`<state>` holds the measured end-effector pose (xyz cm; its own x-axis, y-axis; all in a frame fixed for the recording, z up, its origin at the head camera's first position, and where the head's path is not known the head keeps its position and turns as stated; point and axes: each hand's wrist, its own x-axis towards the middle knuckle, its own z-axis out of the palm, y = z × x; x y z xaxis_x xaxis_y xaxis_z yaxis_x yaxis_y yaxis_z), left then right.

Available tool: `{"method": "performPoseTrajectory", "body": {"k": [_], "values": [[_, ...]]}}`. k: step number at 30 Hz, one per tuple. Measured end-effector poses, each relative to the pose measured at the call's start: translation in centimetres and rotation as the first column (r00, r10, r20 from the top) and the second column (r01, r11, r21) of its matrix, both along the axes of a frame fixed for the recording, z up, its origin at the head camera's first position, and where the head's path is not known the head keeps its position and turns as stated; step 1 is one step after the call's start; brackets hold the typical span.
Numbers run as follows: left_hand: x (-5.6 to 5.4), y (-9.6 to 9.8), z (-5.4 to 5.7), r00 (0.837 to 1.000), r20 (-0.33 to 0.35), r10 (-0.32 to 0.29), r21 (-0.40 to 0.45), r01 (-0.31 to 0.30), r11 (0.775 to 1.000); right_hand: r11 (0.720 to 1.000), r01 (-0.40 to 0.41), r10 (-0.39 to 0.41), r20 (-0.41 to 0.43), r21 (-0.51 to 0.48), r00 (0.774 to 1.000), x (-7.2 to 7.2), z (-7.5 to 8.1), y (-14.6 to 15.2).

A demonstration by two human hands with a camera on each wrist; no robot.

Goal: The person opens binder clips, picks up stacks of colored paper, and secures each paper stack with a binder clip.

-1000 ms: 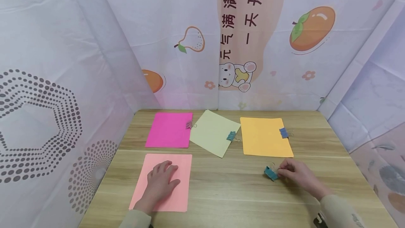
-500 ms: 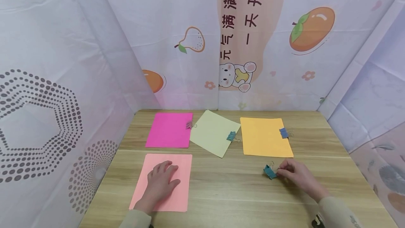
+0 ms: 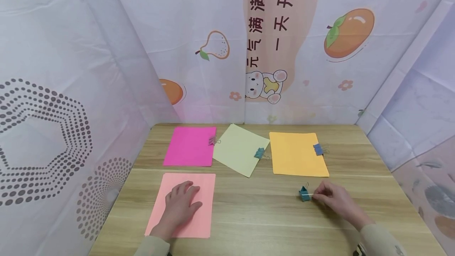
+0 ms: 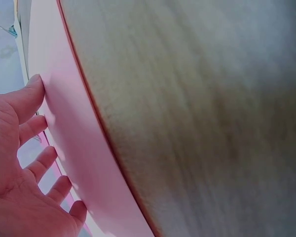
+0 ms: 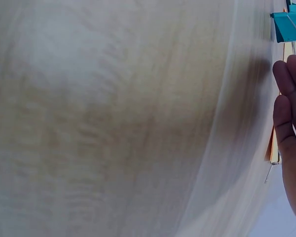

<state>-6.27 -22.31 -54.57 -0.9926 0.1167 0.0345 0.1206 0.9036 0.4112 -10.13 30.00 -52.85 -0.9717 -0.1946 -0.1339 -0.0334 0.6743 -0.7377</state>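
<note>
My left hand (image 3: 179, 206) lies with fingers spread on a salmon-pink stack of paper (image 3: 205, 222) at the front left. The left wrist view shows that hand's fingertips (image 4: 48, 157) on the paper sheet (image 4: 79, 138). On the right, thumb and fingers of my right hand (image 3: 335, 198) pinch a wire handle of a teal binder clip (image 3: 304, 194). The clip's other handle sticks up, and no paper sits in it. In the right wrist view, the teal clip (image 5: 290, 25) appears at the top edge, beyond the fingers (image 5: 282, 116).
Along the back lie a magenta stack (image 3: 190, 145), a pale green stack (image 3: 238, 149) and an orange stack (image 3: 296, 153). Each carries a binder clip on its right side: purple (image 3: 212, 140), teal (image 3: 259, 153) and blue (image 3: 318, 149). A printed curtain (image 3: 199, 106) hangs behind the wooden table (image 3: 256, 216).
The teal binder clip has turned in my right hand's fingers and shifted slightly to the right; its pinched handle now shows more plainly. My left hand stays in place on the salmon-pink paper.
</note>
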Motion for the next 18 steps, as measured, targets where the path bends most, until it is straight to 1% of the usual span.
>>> {"method": "performPoseTrajectory", "body": {"k": [11, 15, 18], "values": [[-0.02, -0.17, -0.38, 1.0, -0.006, 0.0, -0.008, 0.0, 1.0, 0.998, -0.042, 0.044, -0.032, 0.055, 0.999, 0.34, -0.06, 0.17], [-0.04, -0.19, -0.49, 1.0, -0.011, -0.002, -0.014, 0.002, 1.0, 0.997, -0.054, 0.057, -0.051, 0.049, 0.997, 0.54, -0.1, 0.16], [-0.03, -0.19, -0.51, 1.0, -0.015, -0.002, -0.015, 0.002, 1.0, 0.998, -0.055, 0.057, -0.042, 0.042, 0.998, 0.58, -0.17, 0.11]]}}
